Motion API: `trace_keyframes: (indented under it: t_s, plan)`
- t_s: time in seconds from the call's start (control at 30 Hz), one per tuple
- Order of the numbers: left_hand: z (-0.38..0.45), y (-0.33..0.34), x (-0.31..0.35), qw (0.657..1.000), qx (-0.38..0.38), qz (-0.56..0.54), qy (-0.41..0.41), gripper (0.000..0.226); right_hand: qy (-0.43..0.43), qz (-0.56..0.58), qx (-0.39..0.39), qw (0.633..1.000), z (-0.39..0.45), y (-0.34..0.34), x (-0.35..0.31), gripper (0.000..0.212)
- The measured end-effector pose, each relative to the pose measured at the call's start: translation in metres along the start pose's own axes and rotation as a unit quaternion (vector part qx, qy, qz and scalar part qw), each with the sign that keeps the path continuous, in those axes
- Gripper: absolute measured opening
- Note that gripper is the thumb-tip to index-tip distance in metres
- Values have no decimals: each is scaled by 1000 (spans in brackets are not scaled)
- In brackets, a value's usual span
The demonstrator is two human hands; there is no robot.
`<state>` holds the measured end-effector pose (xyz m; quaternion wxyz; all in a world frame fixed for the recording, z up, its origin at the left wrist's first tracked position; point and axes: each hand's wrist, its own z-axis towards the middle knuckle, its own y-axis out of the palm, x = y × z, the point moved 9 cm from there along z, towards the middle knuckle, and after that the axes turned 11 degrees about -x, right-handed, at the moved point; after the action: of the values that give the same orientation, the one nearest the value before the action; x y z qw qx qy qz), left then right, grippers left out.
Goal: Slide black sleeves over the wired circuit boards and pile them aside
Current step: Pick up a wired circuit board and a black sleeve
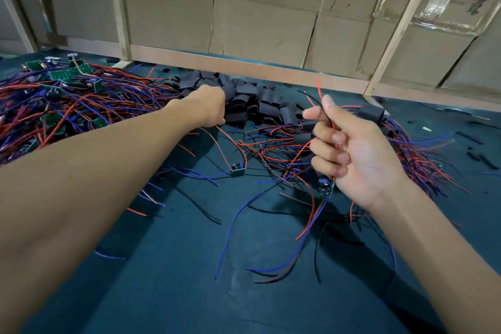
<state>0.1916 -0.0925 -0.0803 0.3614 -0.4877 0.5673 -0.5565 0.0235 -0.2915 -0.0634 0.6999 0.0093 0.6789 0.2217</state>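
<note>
Dark green matting (pixel 189 293) bears light, floppy black sleeves (pixel 252 100) that the left hand (pixel 208 108) reaches into, grasp hidden, while beside them the right hand (pixel 352 149) pinches a bare board's (pixel 326 188) limp wires.

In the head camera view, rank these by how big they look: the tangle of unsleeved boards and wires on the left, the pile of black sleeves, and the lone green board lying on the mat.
1. Tangle of unsleeved boards and wires, largest.
2. Pile of black sleeves.
3. Lone green board, smallest by far.
</note>
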Motion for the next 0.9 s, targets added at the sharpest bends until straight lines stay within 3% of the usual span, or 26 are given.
trace_keyframes:
  t_s: [0.13, 0.23, 0.37, 0.47, 0.63, 0.73, 0.9]
  plan:
    - [1, -3, -4, 996, 25, -87, -14, 25, -9, -7, -7, 1000, 1, -4, -5, 32]
    - [2, 1, -13, 978, -3, -204, -37, 32, -3, -20, 2, 1000, 1, -9, -1, 31]
    - [-1, 4, -6, 993, -41, -108, -12, 31, 4, -27, -2, 1000, 2, -10, 0, 31]
    - [-9, -4, 5, 999, 1, -43, 32, 41, -6, -35, -17, 999, 1, -10, -5, 32]
    - [-67, -15, 38, 965, 112, -206, 120, 12, -16, -87, -13, 996, 2, -8, -4, 33]
    - [-104, 10, 79, 953, 96, -223, 183, 21, -25, -136, 0, 990, 2, -4, 2, 35]
    - [-153, 29, 113, 902, 204, -275, 263, 28, -40, -193, 20, 980, 1, -6, 1, 34]
